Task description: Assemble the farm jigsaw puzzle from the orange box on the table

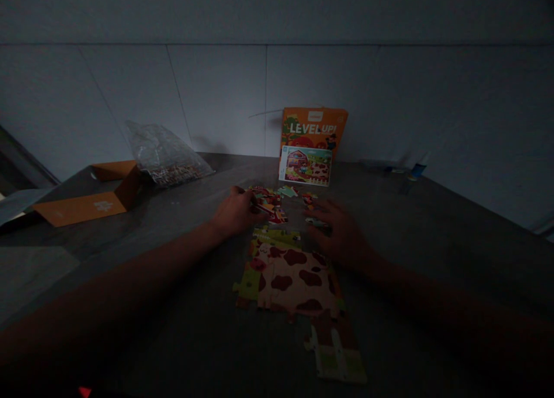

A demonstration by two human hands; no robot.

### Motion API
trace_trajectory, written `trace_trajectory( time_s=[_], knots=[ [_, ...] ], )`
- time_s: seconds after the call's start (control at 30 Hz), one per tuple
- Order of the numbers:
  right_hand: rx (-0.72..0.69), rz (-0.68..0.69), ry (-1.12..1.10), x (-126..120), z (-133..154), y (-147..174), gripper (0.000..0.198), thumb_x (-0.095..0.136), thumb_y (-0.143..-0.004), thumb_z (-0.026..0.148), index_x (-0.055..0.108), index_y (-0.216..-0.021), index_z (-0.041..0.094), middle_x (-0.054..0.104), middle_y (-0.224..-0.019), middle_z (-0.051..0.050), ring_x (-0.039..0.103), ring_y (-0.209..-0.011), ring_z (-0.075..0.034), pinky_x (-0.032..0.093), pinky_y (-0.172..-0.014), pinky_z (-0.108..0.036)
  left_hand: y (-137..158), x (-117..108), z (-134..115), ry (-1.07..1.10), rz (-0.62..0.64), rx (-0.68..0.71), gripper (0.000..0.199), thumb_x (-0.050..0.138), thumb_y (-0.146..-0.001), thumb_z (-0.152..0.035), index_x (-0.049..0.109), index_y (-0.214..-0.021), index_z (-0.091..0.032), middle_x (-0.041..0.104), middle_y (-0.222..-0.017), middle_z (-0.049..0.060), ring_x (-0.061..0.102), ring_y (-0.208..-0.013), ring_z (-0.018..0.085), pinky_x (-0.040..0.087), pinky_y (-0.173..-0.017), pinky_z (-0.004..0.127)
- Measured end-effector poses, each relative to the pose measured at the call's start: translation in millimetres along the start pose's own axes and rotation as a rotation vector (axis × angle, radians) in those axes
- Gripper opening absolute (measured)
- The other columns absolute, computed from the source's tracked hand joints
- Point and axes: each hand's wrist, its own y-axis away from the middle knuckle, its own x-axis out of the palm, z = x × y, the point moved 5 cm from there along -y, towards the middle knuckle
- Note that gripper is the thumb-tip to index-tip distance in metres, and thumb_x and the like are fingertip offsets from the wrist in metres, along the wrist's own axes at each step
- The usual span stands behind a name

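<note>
In the dim head view, a partly joined jigsaw puzzle (298, 277) of a spotted cow lies on the table in front of me. Beyond it sits a cluster of red puzzle pieces (272, 205). My left hand (236, 212) is at the left edge of that cluster, thumb and fingers bent around a piece there. My right hand (340, 231), smeared by motion, hovers on the right with its fingers apart. Close to its fingertips are a pale loose piece (318, 221) and a small red piece (309, 199). A light green piece (288, 191) lies between the hands, farther back.
An orange "LEVEL UP!" box (314, 127) stands at the back, a farm picture card (305, 166) leaning on it. At left are an open orange box part (90, 205) and a clear plastic bag (167, 156) of pieces. A small blue item (417, 171) lies at back right.
</note>
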Motion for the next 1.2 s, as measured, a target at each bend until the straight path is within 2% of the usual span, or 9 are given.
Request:
trace_trajectory(
  time_s=[0.13,0.27,0.5,0.67,0.73,0.8,0.9,0.97,1.2],
  knots=[
    [-0.055,0.039,-0.051,0,7,1,0.037,0.060,-0.077,0.027,0.072,-0.112,0.020,0.062,-0.130,-0.012,0.049,-0.127,-0.034,0.039,-0.105,-0.057,-1,1,1,0.000,0.002,0.017,0.041,0.068,-0.075,-0.053,0.067,-0.095,-0.018,0.064,-0.094,0.010,0.057,-0.110,0.028,0.052,-0.086,0.033],
    [-0.117,0.037,-0.086,-2,11,1,0.036,0.058,-0.078,0.024,0.073,-0.110,0.019,0.064,-0.126,-0.013,0.053,-0.123,-0.032,0.042,-0.103,-0.054,-1,-1,-4,-0.010,0.013,0.092,0.028,0.064,-0.078,-0.045,0.067,-0.084,-0.018,0.065,-0.096,0.008,0.063,-0.091,0.023,0.051,-0.081,0.031],
    [-0.138,0.055,-0.098,-2,13,1,0.036,0.059,-0.078,0.024,0.072,-0.111,0.020,0.067,-0.121,-0.012,0.057,-0.118,-0.031,0.042,-0.102,-0.056,-1,-2,-6,0.022,0.010,0.102,0.040,0.065,-0.077,-0.038,0.064,-0.110,-0.015,0.066,-0.103,0.011,0.065,-0.088,0.023,0.052,-0.077,0.030],
    [-0.152,0.061,-0.151,-1,13,2,0.034,0.059,-0.078,0.022,0.073,-0.110,0.022,0.068,-0.119,-0.011,0.058,-0.116,-0.029,0.045,-0.099,-0.053,0,0,-12,0.084,0.028,0.194,0.054,0.061,-0.078,-0.025,0.053,-0.131,-0.022,0.065,-0.116,0.007,0.064,-0.100,0.022,0.050,-0.088,0.029],
    [-0.166,0.061,-0.162,-2,14,2,0.034,0.059,-0.078,0.022,0.073,-0.108,0.022,0.069,-0.118,-0.010,0.059,-0.114,-0.029,0.045,-0.099,-0.052,2,-2,-14,0.055,0.027,0.199,0.056,0.061,-0.079,-0.029,0.052,-0.134,-0.023,0.062,-0.119,0.007,0.063,-0.103,0.023,0.049,-0.091,0.030],
    [-0.164,0.060,-0.161,-2,15,2,0.033,0.059,-0.078,0.022,0.073,-0.107,0.022,0.069,-0.118,-0.011,0.059,-0.113,-0.028,0.045,-0.098,-0.052,2,-4,-12,-0.025,0.022,0.140,0.054,0.062,-0.079,-0.041,0.056,-0.129,-0.021,0.061,-0.116,0.010,0.064,-0.099,0.025,0.051,-0.089,0.033],
    [-0.152,0.073,-0.158,-2,15,2,0.033,0.059,-0.078,0.022,0.073,-0.107,0.019,0.069,-0.116,-0.012,0.060,-0.112,-0.028,0.046,-0.098,-0.051,3,-4,-7,-0.120,0.053,0.030,0.050,0.060,-0.078,-0.054,0.066,-0.111,-0.018,0.061,-0.107,0.013,0.065,-0.089,0.026,0.052,-0.080,0.034],
    [-0.151,0.072,-0.161,-1,15,2,0.033,0.059,-0.078,0.022,0.073,-0.107,0.018,0.069,-0.115,-0.013,0.060,-0.111,-0.028,0.046,-0.098,-0.050,2,-3,-6,-0.127,0.068,0.029,0.045,0.057,-0.080,-0.054,0.068,-0.104,-0.017,0.062,-0.104,0.013,0.065,-0.086,0.026,0.052,-0.076,0.033],
    [-0.158,0.076,-0.185,-2,15,2,0.032,0.059,-0.079,0.024,0.073,-0.108,0.021,0.070,-0.115,-0.011,0.061,-0.110,-0.028,0.046,-0.097,-0.051,1,-8,-7,-0.119,0.048,0.061,0.039,0.061,-0.078,-0.050,0.068,-0.101,-0.019,0.064,-0.097,0.009,0.065,-0.083,0.022,0.051,-0.072,0.029]
  ],
)
